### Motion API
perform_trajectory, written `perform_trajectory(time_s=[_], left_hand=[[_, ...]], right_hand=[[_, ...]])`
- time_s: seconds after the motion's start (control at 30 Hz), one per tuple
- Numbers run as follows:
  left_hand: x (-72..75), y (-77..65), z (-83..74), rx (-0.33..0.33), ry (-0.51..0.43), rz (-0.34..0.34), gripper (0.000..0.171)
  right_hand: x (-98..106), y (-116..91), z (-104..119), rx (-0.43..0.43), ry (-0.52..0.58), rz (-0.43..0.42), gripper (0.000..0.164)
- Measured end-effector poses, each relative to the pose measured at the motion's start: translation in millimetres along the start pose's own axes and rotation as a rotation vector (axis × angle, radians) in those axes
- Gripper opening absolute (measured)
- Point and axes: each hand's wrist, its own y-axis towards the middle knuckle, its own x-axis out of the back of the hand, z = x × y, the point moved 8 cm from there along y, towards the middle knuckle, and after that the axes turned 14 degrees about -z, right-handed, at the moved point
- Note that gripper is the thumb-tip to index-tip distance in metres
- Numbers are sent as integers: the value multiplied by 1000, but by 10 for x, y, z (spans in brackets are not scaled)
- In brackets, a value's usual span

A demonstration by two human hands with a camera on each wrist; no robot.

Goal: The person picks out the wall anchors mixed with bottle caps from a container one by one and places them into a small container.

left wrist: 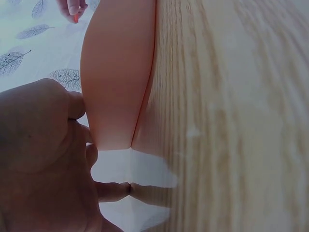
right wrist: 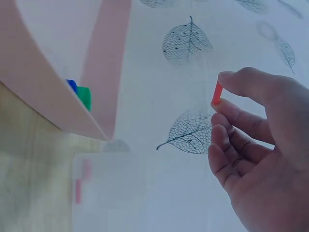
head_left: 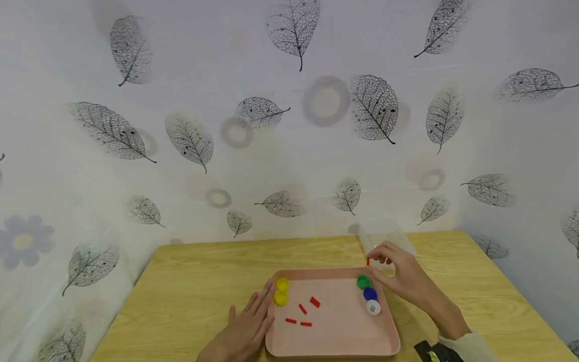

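Between thumb and index finger, my right hand [head_left: 402,276] pinches a small red stick [right wrist: 217,93] above the far right corner of a pink tray [head_left: 334,349]. The other fingers of that hand are curled in. My left hand [head_left: 244,324] rests with extended fingers against the tray's left side [left wrist: 118,72]. Several red pieces [head_left: 306,324] lie in the tray, left of its middle. Two yellow caps [head_left: 281,298] sit along the left wall inside. A green cap [head_left: 363,282], a blue cap [head_left: 370,293] and a white cap [head_left: 373,307] line the right wall.
A translucent box [head_left: 384,234] stands behind the tray at the back right, partly hidden by my right hand. The wooden table [head_left: 190,281] extends on both sides of the tray. Leaf-patterned covering [head_left: 289,161] hangs behind the table.
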Motion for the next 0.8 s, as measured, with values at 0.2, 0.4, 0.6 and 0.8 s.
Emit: perform_trajectory(time_s=[0.2, 0.4, 0.6, 0.8], left_hand=[[10, 11, -10, -7, -1, 2, 61], [16, 21, -26, -6, -9, 11, 60], [23, 42, -43, -27, -14, -13, 60], [26, 35, -56, -54, -24, -27, 58]], right_hand=[[123, 73, -40, 13, -16, -37, 26], [241, 123, -144, -19, -62, -103, 26], [315, 170, -233, -5, -98, -175, 27], [319, 132, -383, -65, -104, -219, 24]])
